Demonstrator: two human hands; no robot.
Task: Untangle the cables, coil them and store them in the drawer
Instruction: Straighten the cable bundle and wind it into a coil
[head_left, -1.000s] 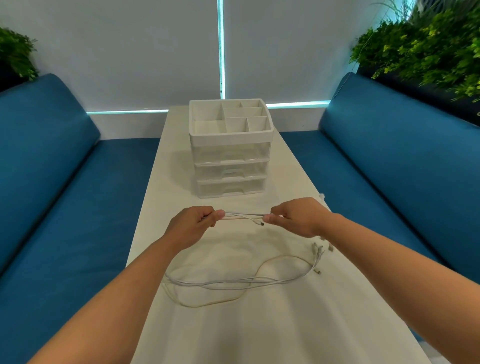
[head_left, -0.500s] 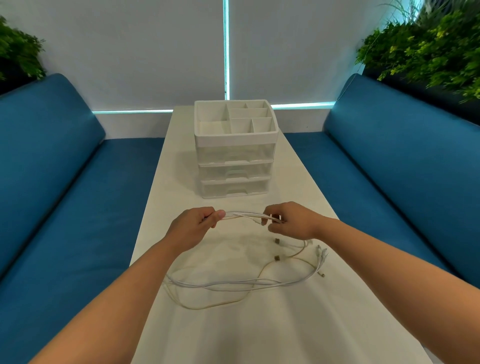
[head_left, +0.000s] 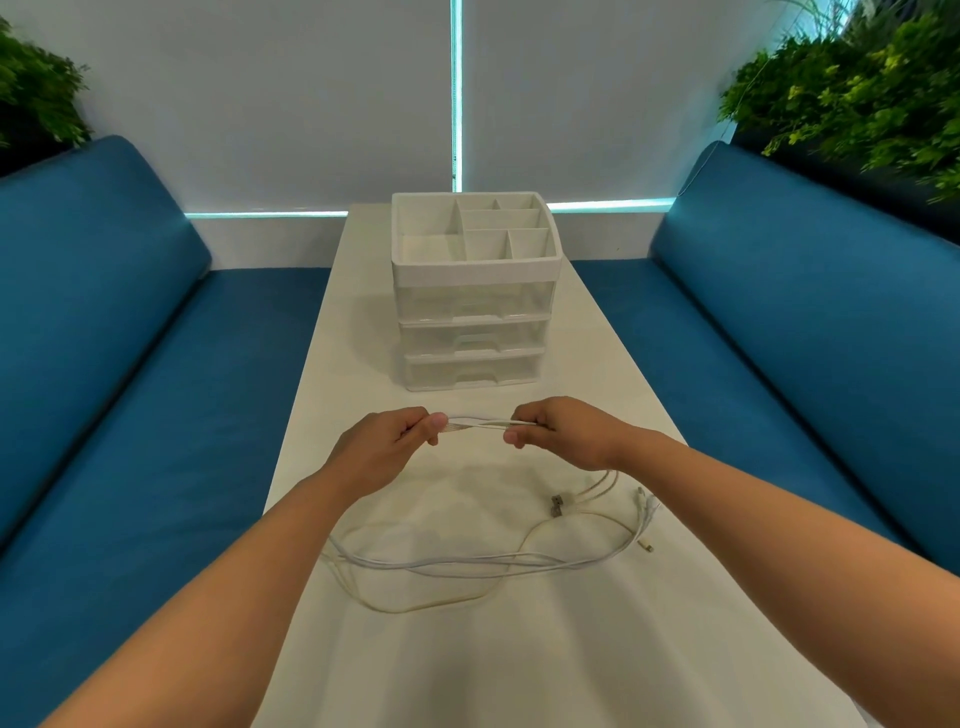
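Note:
Thin white cables (head_left: 467, 564) lie in tangled loops on the white table (head_left: 597, 649), their plug ends (head_left: 557, 505) at the right. A short stretch of the cables (head_left: 480, 424) runs taut between my hands above the table. My left hand (head_left: 387, 441) pinches it between thumb and fingers; my right hand (head_left: 563, 431) grips the other end with curled fingers. Behind my hands stands a white drawer unit (head_left: 475, 332) with three clear drawers, all closed, and a divided tray on top.
Blue cushioned benches (head_left: 130, 364) run along both sides of the narrow table. Green plants (head_left: 857, 98) sit behind the right bench and at the far left. A white wall is beyond the table's far end.
My right hand has slid left along the cables and let the plug ends drop; they now lie on the table at the right. My left hand has held still.

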